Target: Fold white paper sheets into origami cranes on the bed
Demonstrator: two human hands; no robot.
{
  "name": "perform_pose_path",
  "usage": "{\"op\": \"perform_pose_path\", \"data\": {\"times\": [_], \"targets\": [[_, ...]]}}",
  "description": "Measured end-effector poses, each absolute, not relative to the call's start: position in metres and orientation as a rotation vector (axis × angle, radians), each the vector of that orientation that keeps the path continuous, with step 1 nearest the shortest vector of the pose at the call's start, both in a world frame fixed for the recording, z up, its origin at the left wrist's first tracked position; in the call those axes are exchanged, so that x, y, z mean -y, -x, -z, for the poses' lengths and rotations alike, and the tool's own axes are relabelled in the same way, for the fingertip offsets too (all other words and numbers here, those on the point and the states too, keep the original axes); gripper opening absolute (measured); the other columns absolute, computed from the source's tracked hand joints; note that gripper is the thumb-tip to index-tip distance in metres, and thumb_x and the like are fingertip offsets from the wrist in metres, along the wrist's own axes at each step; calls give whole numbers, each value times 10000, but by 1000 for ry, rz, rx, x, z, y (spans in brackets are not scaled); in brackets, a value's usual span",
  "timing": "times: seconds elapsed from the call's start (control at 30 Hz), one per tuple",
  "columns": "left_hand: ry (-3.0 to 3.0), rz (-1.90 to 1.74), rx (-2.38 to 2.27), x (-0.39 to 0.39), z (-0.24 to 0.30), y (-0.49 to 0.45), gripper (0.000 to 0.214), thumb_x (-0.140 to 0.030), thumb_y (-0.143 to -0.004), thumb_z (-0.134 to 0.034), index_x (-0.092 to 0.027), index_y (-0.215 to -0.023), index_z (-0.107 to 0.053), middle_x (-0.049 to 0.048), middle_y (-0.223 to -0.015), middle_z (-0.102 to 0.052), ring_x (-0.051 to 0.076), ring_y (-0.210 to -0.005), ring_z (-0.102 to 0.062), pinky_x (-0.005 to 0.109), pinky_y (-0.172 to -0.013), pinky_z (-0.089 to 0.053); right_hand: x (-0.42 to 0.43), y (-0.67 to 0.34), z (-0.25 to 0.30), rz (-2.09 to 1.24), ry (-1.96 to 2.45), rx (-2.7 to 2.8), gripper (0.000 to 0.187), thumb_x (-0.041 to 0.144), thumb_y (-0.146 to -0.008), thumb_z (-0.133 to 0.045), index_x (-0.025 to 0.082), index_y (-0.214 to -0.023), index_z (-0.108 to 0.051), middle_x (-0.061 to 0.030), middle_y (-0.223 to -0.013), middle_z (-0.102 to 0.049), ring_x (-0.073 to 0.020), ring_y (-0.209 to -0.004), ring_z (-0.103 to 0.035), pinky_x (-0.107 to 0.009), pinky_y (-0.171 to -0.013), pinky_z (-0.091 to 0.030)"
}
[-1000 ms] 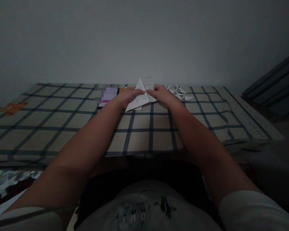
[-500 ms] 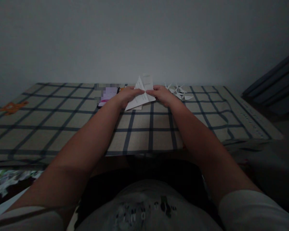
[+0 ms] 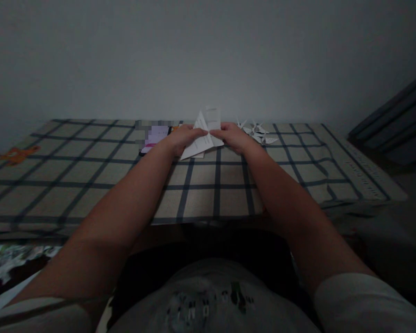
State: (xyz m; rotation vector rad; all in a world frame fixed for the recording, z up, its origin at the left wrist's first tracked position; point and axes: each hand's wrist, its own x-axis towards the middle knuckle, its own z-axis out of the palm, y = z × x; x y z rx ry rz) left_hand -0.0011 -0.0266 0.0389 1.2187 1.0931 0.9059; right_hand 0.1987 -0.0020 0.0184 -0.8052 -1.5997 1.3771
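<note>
A partly folded white paper (image 3: pixel 201 138) lies on the checked cloth (image 3: pixel 90 175) near the far wall, one flap standing up. My left hand (image 3: pixel 183 137) presses on its left side with fingers curled and fingertips pinching a fold. My right hand (image 3: pixel 233 136) holds the right side the same way, fingertips meeting the left hand's at the middle crease.
Several small folded white paper shapes (image 3: pixel 258 132) sit just right of my right hand. A purple and white card or packet (image 3: pixel 154 136) lies left of my left hand. An orange item (image 3: pixel 15 154) rests at the far left. A dark slatted object (image 3: pixel 395 125) stands at right.
Almost nothing differs; the upright flap of the paper has risen slightly and both hands stay pinched on the fold.
</note>
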Motion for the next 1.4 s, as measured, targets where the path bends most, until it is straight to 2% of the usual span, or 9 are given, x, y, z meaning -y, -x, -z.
{"op": "perform_pose_path", "data": {"times": [0.2, 0.53, 0.83, 1.17, 1.27, 1.4], "targets": [[-1167, -957, -1058, 28, -41, -3, 181, -185, -805, -687, -135, -976, -718, 69, -825, -758, 192, -696, -701, 319, -716, -583, 2, -198, -20, -1337, 821, 1575, 215, 285, -766, -791, 149, -929, -757, -21, -851, -775, -130, -733, -646, -247, -707, -495], [-1117, -936, -1050, 24, -41, -2, 237, -223, -772, -739, -144, -994, -722, 86, -807, -770, 215, -708, -721, 343, -718, -611, 3, -198, -20, -1430, 859, 1524, 149, 226, -775, -785, 147, -896, -754, -40, -851, -782, -144, -742, -674, -259, -726, -537], [-1268, -931, -1079, 21, -34, 6, 322, -208, -712, -792, -144, -1025, -756, 117, -937, -800, 243, -812, -764, 351, -793, -621, 2, -200, -19, -1465, 811, 1538, 207, 242, -767, -790, 138, -942, -756, -46, -869, -785, -148, -736, -685, -270, -718, -540], [-1232, -943, -1083, 31, -41, 1, 292, -229, -783, -729, -151, -1064, -722, 131, -938, -794, 255, -892, -762, 356, -831, -623, -1, -199, -18, -1317, 760, 1630, 277, 354, -768, -821, 174, -967, -757, -32, -947, -795, -163, -833, -688, -317, -852, -573], [-1251, -947, -1059, 29, -41, 1, 331, -241, -792, -729, -159, -1112, -716, 132, -998, -797, 253, -897, -762, 352, -820, -625, 3, -197, -21, -1286, 754, 1614, 255, 330, -780, -807, 175, -976, -758, -30, -974, -792, -159, -864, -690, -323, -900, -569], [-1260, -978, -1097, 24, -39, 2, 364, -209, -778, -725, -154, -1137, -713, 126, -1014, -797, 260, -960, -764, 334, -845, -617, 5, -197, -22, -1364, 800, 1559, 242, 284, -779, -794, 162, -984, -752, -41, -952, -788, -159, -834, -696, -323, -865, -578]]}}
